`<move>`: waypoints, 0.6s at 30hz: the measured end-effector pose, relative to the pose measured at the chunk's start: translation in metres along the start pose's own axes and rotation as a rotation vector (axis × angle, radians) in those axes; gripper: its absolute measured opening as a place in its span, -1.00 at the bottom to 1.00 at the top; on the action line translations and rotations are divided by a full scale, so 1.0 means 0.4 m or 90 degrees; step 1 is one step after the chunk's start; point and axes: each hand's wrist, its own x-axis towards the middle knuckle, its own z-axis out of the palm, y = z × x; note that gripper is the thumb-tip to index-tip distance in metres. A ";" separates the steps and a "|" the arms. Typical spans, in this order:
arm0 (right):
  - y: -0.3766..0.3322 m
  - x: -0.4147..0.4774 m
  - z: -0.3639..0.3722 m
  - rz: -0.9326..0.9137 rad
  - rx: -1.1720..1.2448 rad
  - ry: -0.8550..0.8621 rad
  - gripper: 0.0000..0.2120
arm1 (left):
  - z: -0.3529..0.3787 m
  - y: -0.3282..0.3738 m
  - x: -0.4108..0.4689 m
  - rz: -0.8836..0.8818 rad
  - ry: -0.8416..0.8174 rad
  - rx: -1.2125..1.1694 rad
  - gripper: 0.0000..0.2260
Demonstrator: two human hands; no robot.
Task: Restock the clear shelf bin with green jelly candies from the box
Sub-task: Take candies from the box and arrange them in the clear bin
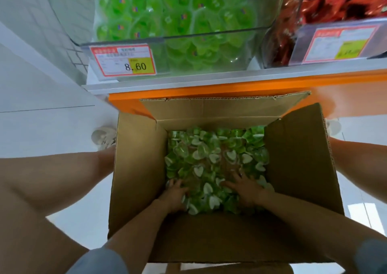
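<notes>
Bright, even light from above washes out the white floor [41, 127] beyond the left hand [174, 196]. The near wall of the box [209, 232], just beneath the right hand [246, 190], lies in soft shadow. Far above both, glare streaks the blurred clear bin [209, 32]; frame edges bow and smear.

Head camera, looking steeply down, close above box [138, 169]

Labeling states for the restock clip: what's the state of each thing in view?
cardboard box: open, flaps up
green jelly candies: loose in box, covering its bottom
clear shelf bin: on shelf, holds green candies
left hand: in box among candies, grip unclear
right hand: fingers spread on candies
</notes>
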 end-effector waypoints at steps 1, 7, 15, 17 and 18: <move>-0.003 0.002 0.000 0.003 -0.015 0.021 -0.21 | -0.003 0.001 -0.002 0.002 0.013 -0.013 -0.44; -0.008 0.005 -0.007 -0.040 -0.117 -0.013 -0.30 | -0.031 0.019 -0.022 0.009 0.067 -0.077 -0.52; 0.002 0.001 0.000 -0.050 -0.118 -0.042 -0.40 | -0.054 0.081 -0.052 0.089 0.127 -0.120 -0.64; 0.008 -0.002 -0.004 -0.041 -0.097 -0.053 -0.43 | -0.057 0.083 -0.059 0.096 0.136 -0.117 -0.63; 0.012 -0.007 -0.003 -0.033 -0.080 -0.063 -0.41 | -0.058 0.083 -0.061 0.098 0.141 -0.113 -0.64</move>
